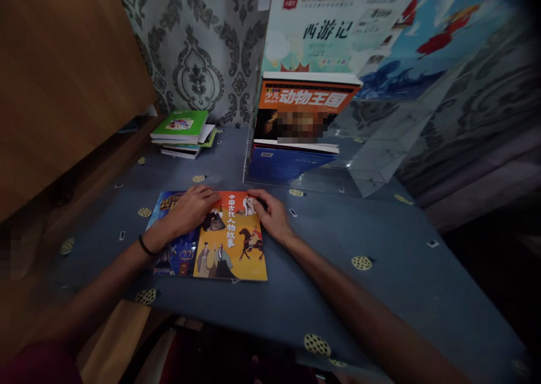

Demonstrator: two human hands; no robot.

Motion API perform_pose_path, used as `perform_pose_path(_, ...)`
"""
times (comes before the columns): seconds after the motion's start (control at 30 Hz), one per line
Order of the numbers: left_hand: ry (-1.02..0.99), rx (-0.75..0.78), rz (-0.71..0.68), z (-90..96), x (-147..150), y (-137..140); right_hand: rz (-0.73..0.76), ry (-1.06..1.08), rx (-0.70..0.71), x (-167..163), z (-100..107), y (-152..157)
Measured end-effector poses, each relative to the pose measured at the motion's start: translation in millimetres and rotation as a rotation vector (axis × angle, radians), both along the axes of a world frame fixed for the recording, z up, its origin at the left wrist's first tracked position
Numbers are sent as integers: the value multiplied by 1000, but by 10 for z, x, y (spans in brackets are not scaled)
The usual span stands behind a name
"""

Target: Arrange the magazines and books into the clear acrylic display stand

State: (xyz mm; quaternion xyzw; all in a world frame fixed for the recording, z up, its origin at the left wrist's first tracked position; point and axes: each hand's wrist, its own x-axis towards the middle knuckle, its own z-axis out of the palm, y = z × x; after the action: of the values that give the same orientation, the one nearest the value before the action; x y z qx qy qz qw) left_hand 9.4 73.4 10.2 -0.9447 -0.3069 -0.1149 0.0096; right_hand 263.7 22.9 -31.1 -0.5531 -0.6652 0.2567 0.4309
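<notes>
An orange-and-yellow book (247, 237) with white Chinese title characters lies on the table, slightly overlapping a blue book (167, 263) on its left. My left hand (192, 209) rests across both covers near their top, palm down, its fingers stretched out toward the orange book. A black band circles that wrist. At the orange book's upper right corner is my right hand (273, 215), its thumb over the cover's edge and its index finger along the top edge. The undersides of its other fingers are hidden.
Behind the hands, a clear acrylic stand (372, 164) holds an orange-and-black animal book (300, 99), a blue book (291, 164) and large picture-covered books (313, 46). A small stack of books (180, 128) sits at the back left, near a wooden panel (63, 80). A patterned blue cloth (329, 282) covers the table.
</notes>
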Motion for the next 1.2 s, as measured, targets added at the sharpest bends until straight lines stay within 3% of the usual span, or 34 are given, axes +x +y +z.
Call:
perform_pose_path(0.17,48,-34,-80,-11,290,51,26,221,15,42,-86,80)
perform_pose_path(0.47,18,-74,-184,-40,673,-2,33,257,50,51,-111,107)
perform_pose_path(0.83,72,-150,-319,-41,620,-462,42,293,50,52,-117,105)
perform_pose_path(1.2,92,-205,-408,105,461,-965,54,325,73,31,-179,137)
